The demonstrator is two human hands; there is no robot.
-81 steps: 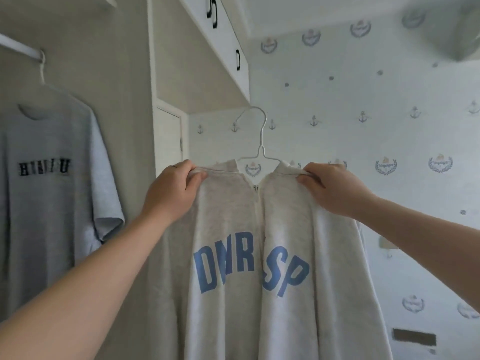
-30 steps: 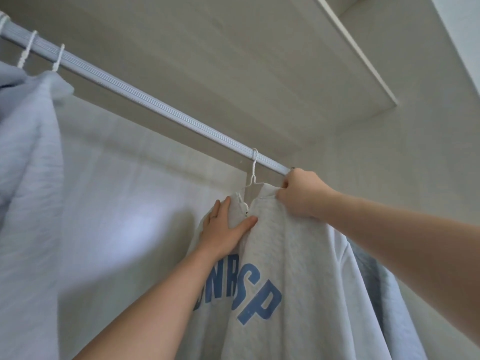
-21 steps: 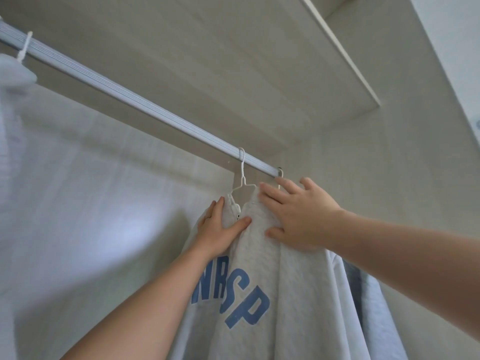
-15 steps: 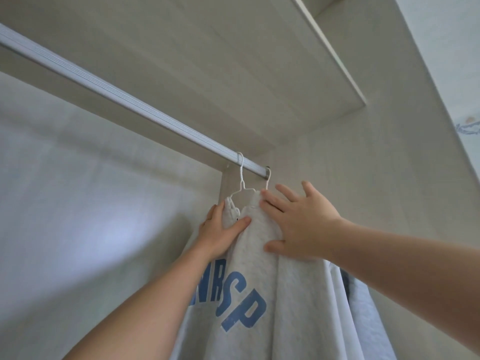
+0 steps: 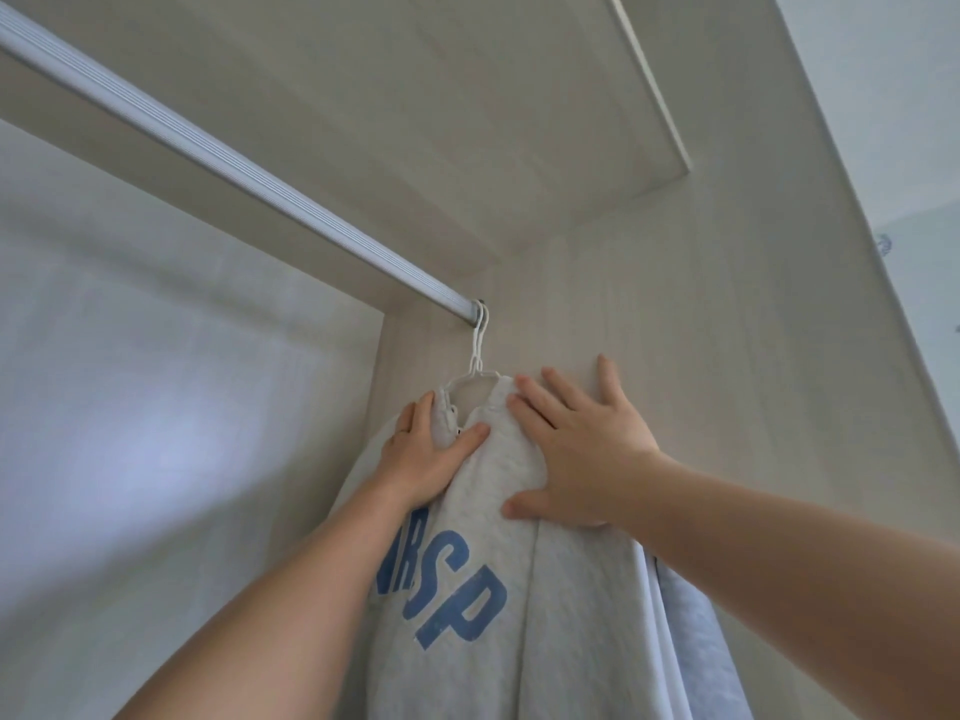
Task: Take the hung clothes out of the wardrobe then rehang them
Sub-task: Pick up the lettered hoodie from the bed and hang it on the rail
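A light grey sweatshirt (image 5: 519, 615) with blue letters hangs on a white wire hanger (image 5: 475, 363), hooked at the far right end of the silver wardrobe rail (image 5: 234, 163). My left hand (image 5: 431, 454) holds the left side of the collar, thumb across the front and fingers behind the fabric. My right hand (image 5: 576, 444) lies flat with spread, straight fingers on the right shoulder, pressing it toward the side wall. A second hanger hook sits right beside the first one on the rail.
Behind the sweatshirt hang a white garment edge (image 5: 657, 641) and a pale blue garment (image 5: 696, 646), squeezed against the wardrobe's right side panel (image 5: 701, 381). The wardrobe's top shelf (image 5: 441, 122) is overhead. The back wall (image 5: 156, 407) lies to the left.
The sweatshirt went from outside the wardrobe onto the rail. My right hand let go and flattened. Both hands slid it right until its hook met the other hanger at the rail's end.
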